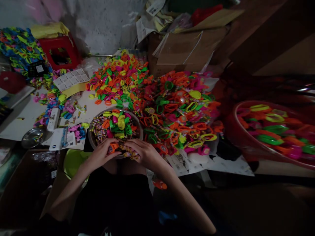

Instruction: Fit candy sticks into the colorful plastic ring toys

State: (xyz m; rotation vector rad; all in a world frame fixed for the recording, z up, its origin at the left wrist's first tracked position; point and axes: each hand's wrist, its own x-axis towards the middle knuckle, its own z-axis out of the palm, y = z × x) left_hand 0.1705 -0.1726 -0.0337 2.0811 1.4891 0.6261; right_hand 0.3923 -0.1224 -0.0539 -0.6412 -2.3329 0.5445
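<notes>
A round metal bowl (140,131) stands at the table's front edge, filled with small multicoloured candy pieces and bright plastic toy watches (120,122). At its near rim my left hand (104,152) has its fingers wrapped round an orange toy watch (113,147). Close beside it, my right hand (141,151) is closed over a bunch of small wrapped candies (130,152). The fingertips of both hands nearly meet above the bowl's front part. The undersides of the fingers are hidden.
Heaps of colourful toy watches (182,108) cover the table behind and right. A red basin (237,121) of watches stands far right. Cardboard boxes (187,49), a red stool (73,52) and a label sheet (71,79) lie behind. A small metal dish (26,139) is at left.
</notes>
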